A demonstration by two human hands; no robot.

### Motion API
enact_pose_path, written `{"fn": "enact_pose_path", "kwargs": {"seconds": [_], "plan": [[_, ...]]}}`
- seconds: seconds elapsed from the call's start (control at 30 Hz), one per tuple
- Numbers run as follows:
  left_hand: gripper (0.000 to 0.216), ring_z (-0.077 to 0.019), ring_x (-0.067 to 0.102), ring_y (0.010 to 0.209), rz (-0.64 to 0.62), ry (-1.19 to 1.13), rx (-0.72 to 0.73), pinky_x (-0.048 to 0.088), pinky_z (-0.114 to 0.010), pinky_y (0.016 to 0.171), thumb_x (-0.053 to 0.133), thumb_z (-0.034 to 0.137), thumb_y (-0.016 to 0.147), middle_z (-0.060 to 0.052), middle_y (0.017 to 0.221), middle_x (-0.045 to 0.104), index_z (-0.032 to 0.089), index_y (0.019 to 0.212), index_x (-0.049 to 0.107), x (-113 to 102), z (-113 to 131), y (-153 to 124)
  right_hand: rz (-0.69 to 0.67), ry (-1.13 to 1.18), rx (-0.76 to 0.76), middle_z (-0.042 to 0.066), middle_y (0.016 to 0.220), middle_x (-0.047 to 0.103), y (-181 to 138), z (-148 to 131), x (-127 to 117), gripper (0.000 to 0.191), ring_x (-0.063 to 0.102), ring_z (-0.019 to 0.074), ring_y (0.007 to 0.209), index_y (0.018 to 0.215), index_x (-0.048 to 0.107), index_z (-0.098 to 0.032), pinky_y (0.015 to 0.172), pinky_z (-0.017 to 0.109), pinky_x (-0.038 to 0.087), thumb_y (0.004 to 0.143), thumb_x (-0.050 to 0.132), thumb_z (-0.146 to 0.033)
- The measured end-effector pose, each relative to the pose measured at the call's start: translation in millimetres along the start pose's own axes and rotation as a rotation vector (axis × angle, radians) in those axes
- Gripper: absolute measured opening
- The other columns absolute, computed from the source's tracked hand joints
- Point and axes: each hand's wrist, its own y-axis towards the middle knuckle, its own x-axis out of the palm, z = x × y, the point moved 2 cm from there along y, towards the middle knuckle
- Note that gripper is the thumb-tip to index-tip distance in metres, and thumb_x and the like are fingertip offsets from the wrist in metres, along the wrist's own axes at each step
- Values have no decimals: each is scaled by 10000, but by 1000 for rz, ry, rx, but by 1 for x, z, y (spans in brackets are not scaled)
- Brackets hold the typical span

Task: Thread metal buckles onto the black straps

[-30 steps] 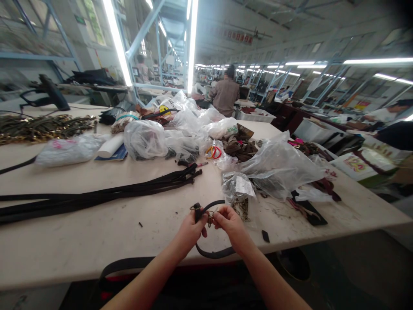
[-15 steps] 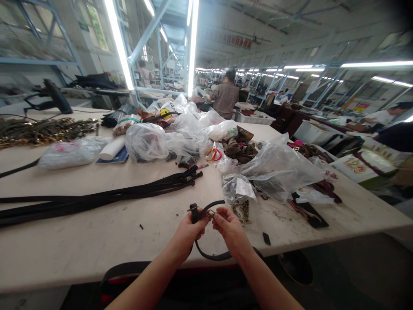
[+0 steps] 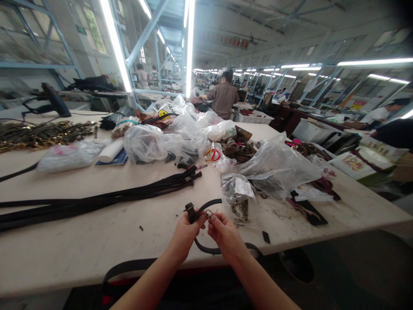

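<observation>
My left hand [image 3: 184,237] is closed round a black strap [image 3: 211,203], which has a buckle [image 3: 189,208] standing up above the fist. The strap's free end curves to the right over my fingers, and a loop of it hangs below, passing behind my right hand. My right hand [image 3: 226,238] pinches a small brass-coloured metal ring [image 3: 208,213] between thumb and fingers. The ring is right beside my left fingertips; whether it is joined to the strap is too small to tell. Both hands are above the table's front edge.
Several long black straps [image 3: 106,199] lie across the left of the table [image 3: 155,228]. Clear plastic bags [image 3: 277,165], scissors [image 3: 213,153] and a bag of metal hardware [image 3: 240,202] lie beyond my hands. A small black scrap [image 3: 266,237] is near the right edge. A co-worker [image 3: 223,97] stands farther back.
My right hand has turned slightly and its fingers have come lower, so the metal ring now shows more plainly. My left hand still grips the strap.
</observation>
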Motion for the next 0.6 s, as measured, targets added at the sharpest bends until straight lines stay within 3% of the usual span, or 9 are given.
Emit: {"fn": "enact_pose_path", "kwargs": {"seconds": [0.4,0.6], "plan": [[346,-58,338,450,-125,-77,-93,236,-198,442,745,366,579,60,505,435,121,737,558,0,4,-2,13,34,-28,6,770,651,0,0,2,301,505,56,523,785,615,-184,503,186,443,576,791,-312],[373,-51,348,464,-120,-199,-187,225,-184,433,733,348,595,46,558,461,128,810,523,7,0,-7,25,-264,-303,10,699,639,-2,-7,5,294,502,91,524,822,633,-179,539,245,441,640,730,-387]]}}
